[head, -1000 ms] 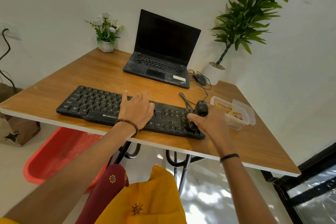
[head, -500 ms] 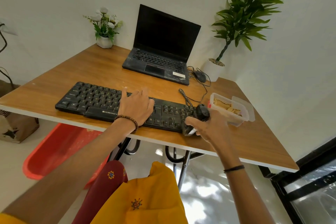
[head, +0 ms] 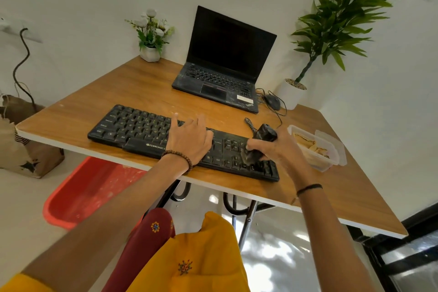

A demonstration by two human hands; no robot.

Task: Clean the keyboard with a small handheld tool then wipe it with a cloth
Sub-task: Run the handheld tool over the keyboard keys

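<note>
Head view: the keyboard point(head: 137, 130) lies along the front edge of the worktop point(head: 118, 92), its near side almost at the lip. The left grip point(head: 189, 140) lies flat on the middle of the keyboard, fingers spread and straight, holding nothing and seemingly pinning the board down. The right grip point(head: 279, 149) is curled round a dark handheld tool point(head: 264, 135), whose lower end is blurred over the number pad at the keyboard's right end; whether it touches the keys I cannot tell.

The likeliest trouble is the keyboard sliding: a hard stroke toward the person could push it over the worktop's lip, since little wood shows in front of it; the flat left grip is all that seems to brace it, so lifting that hand mid-stroke would raise the risk.

A clear plastic container point(head: 315, 152) sits just beside the keyboard's right end, close to the right grip; a wide sweep outward could knock it or flick dust into it, as it appears uncovered. The cable point(head: 248, 123) loops just behind the keyboard's right end; the tool's upper end could snag it and tug the board. Too much pressure might lever off a keycap.

No cloth shows anywhere near the keyboard, so the wiping step looks some way off.
</note>
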